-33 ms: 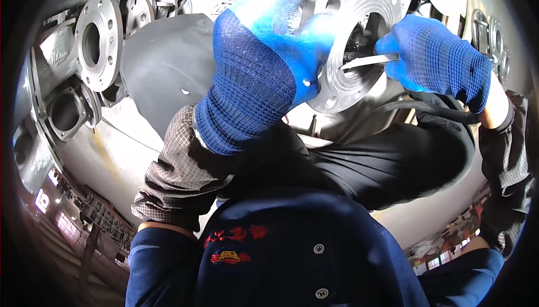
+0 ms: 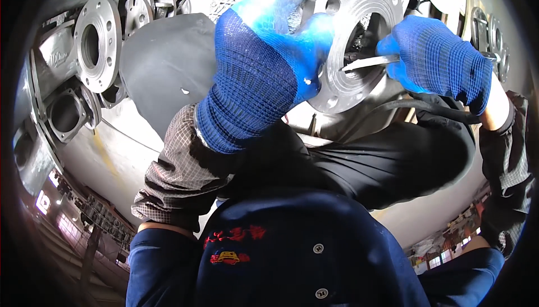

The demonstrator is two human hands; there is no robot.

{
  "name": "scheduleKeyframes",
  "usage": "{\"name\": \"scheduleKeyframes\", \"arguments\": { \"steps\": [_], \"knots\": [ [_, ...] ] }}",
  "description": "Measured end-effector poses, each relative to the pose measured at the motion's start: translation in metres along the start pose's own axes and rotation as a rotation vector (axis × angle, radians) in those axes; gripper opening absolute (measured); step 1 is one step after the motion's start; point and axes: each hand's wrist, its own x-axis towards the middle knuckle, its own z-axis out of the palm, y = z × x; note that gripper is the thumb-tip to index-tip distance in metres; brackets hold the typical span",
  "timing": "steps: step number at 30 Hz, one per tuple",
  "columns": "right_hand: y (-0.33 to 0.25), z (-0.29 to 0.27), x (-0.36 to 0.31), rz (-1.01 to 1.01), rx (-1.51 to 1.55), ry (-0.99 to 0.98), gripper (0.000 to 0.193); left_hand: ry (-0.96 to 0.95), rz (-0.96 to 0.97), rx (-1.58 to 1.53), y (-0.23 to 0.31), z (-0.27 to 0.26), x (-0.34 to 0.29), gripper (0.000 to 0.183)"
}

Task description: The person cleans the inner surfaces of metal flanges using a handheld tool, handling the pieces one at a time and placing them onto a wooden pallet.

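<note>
Scraping underway: left hand (image 2: 264,77) clenched on steel flange (image 2: 351,37) rim, right hand (image 2: 438,63) grasping thin metal blade (image 2: 370,63) in bore; finished extent unclear.

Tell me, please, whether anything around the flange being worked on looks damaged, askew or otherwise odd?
Nothing stands out. The left hand steadies the round metal flange, the right hand holds a thin flat tool at its bore. More flanged castings sit at left; no cracks or spills show.
</note>
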Motion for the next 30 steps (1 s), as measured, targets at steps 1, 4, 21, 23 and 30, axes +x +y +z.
{"name": "scheduleKeyframes", "arguments": {
  "steps": [1,4,21,23,30],
  "knots": [
    [0.0,-0.001,-0.003,0.0,0.005,0.004,0.02,-0.007,-0.001,0.015,0.002,0.001,0.0,0.037],
    [0.008,-0.004,-0.015,0.173,0.046,-0.192,0.024,-0.017,-0.023,0.046,0.007,-0.001,0.003,0.035],
    [-0.005,0.078,-0.075,0.702,1.31,1.031,0.041,-0.379,-0.236,0.696,0.006,0.027,0.059,0.046],
    [0.006,0.11,-0.057,0.856,1.293,1.147,0.042,-0.551,-0.484,0.687,0.065,0.023,0.08,0.019],
    [0.019,0.124,-0.017,0.838,0.879,1.102,0.039,-0.276,-0.279,0.207,-0.034,0.015,0.051,0.059]
  ]
}}
